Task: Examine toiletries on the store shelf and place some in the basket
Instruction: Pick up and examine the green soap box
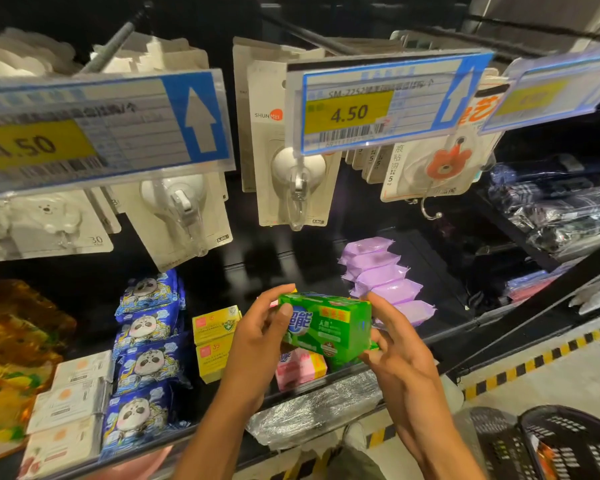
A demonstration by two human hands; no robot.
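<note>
Green soap pack (329, 323): held in the air between both hands, above the front of the shelf (257, 268), printed face toward the camera (large blue-and-white characters on it).
Left hand (257, 341): grasps the pack's left end, thumb pressed on the front face, fingers curled over the top.
Right hand (400, 344): grasps the pack's right end, fingers wrapped around it.
Pink soap pack (298, 370): on the shelf just below both hands, partly hidden by the green one.
Yellow boxes (215, 336): stacked two high, just left of the left hand.
Panda packets (146, 344): a row farther left of the left hand.
Purple packets (385, 275): a row beyond the right hand, running back.
Basket (568, 441): black, on the floor, below and right of the right forearm.
</note>
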